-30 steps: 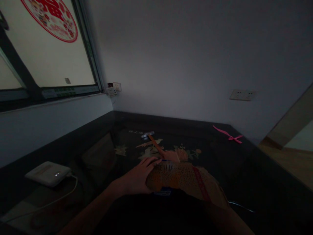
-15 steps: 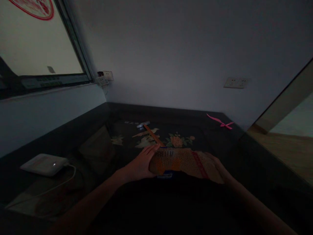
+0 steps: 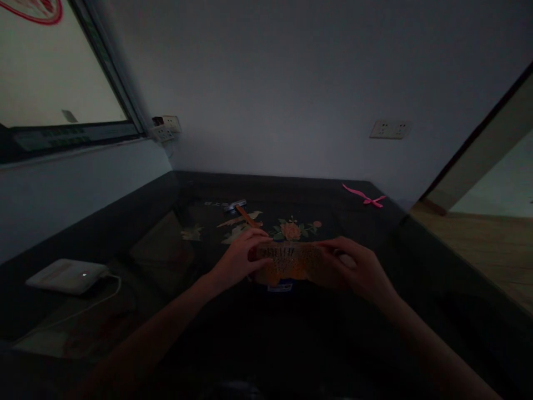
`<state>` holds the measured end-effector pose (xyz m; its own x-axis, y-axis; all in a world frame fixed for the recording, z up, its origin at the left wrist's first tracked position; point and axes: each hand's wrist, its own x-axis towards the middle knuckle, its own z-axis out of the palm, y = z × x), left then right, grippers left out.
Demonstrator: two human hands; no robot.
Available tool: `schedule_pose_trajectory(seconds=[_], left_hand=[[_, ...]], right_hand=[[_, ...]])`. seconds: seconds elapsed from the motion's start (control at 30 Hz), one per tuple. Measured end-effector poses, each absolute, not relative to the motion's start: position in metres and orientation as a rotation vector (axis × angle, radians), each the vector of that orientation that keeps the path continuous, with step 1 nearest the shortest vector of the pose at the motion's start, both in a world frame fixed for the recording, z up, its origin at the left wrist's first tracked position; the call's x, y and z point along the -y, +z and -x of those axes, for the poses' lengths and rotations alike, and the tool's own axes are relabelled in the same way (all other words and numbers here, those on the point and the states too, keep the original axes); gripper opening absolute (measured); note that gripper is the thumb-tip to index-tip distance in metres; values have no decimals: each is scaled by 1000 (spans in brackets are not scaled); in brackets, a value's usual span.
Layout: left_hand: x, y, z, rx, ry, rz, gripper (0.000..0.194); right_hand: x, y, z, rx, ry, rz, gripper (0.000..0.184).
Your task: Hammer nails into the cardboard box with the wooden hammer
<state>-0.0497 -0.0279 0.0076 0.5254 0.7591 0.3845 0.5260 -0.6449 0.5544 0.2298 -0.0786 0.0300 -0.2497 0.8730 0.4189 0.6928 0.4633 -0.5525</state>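
Note:
A brown sheet of printed paper, with dark specks and orange patches, lies in front of me over something with a blue-and-white label. What the paper covers is hidden. My left hand is closed on its left end, thumb at the near side. At the right end, my right hand pinches the paper between thumb and fingers. Just beyond my left hand rests a hammer with a metal head and a wooden handle; the handle's near end is partly hidden.
On the dark table with printed flowers, a white power bank with a cable lies at the left. A pink ribbon bow is at the far right. A wall with sockets stands behind, and a window is at the left.
My right hand has come up from the paper's right side to pinch it nearer its upper edge. The red band seen earlier is out of sight. The view has shifted slightly.

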Motion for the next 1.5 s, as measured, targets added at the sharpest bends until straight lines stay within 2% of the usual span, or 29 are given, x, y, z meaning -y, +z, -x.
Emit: schedule_pose_trajectory(seconds=[0.07, 0.17, 0.37, 0.7, 0.87, 1.07, 1.27, 1.37, 1.5], left_hand=[[27, 2, 47, -1094, 898, -2375, 22], [24, -8, 46, -1129, 945, -2361, 13], [23, -14, 43, -1143, 1035, -2373, 12], [34, -13, 38, -1208, 1078, -2342, 14], [35, -8, 38, -1183, 1170, -2117, 14], [24, -4, 82, -1237, 1288, -2065, 20], [2, -39, 183, -1573, 803, -2519, 24], [-4, -62, 217, -1697, 584, -2659, 26], [-12, -81, 232, -1637, 508, -2823, 23]], right_hand=[[63, 27, -209, 2067, 374, 1280, 23], [45, 18, -189, 2129, 396, 1270, 22], [36, 8, -176, 2158, 373, 1281, 9], [42, 9, -176, 1998, 438, 1328, 13], [42, 12, -175, 1939, 469, 1347, 17], [50, 20, -180, 1928, 460, 1361, 21], [74, 32, -170, 1937, 412, 1296, 22], [97, 25, -134, 2207, 423, 1013, 20], [111, -2, -67, 2688, 315, 810, 19]])
